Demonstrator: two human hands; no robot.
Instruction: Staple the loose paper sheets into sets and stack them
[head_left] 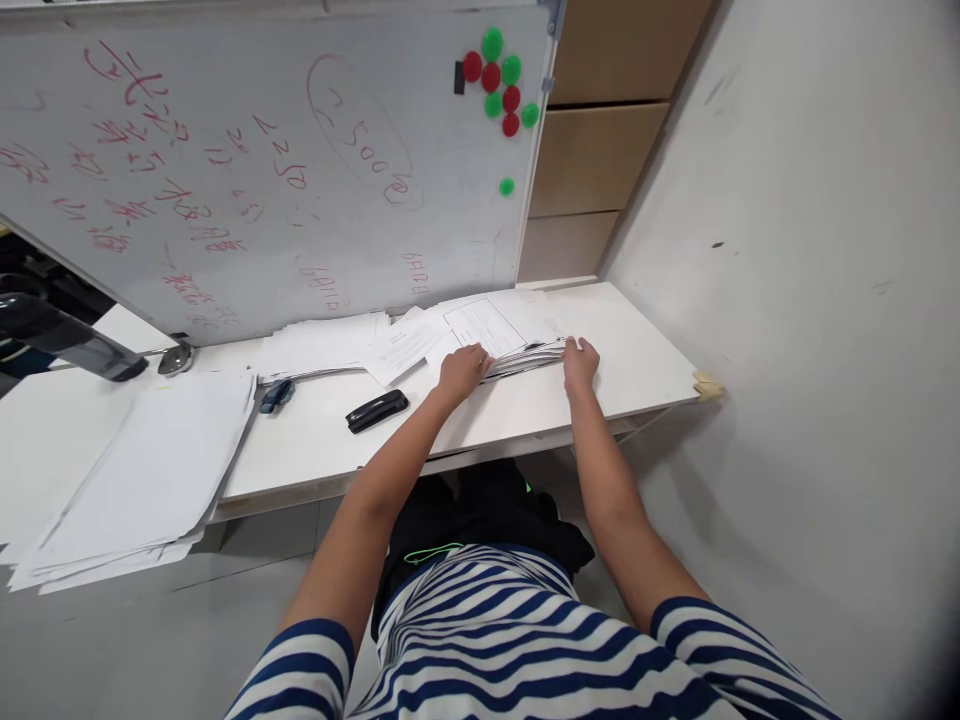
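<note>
Both hands on the paper stack (517, 345) at the bench's (645, 375) far right end, close to the back edge by the whiteboard (262, 170). My left hand (463, 370) rests on the stack's left front corner, fingers curled over the sheets. My right hand (581, 362) presses the stack's right front edge, fingertips on the paper edges. Neither grip is clenched around anything: loose, flat contact on the stack; can't tell if any sheet is pinched. Stack lies flat, top sheets fanned and skewed toward the whiteboard.

Black stapler (377, 410) sits on the bench left of my left hand, apart from it, nearer the front edge. Small blue clip-like item (276, 395) further left, touching a second spread of papers (322, 345). Big loose pile of sheets (142, 480) overhangs the bench's front left edge. Red and green magnets (500, 85) cluster at the whiteboard's top right corner.
</note>
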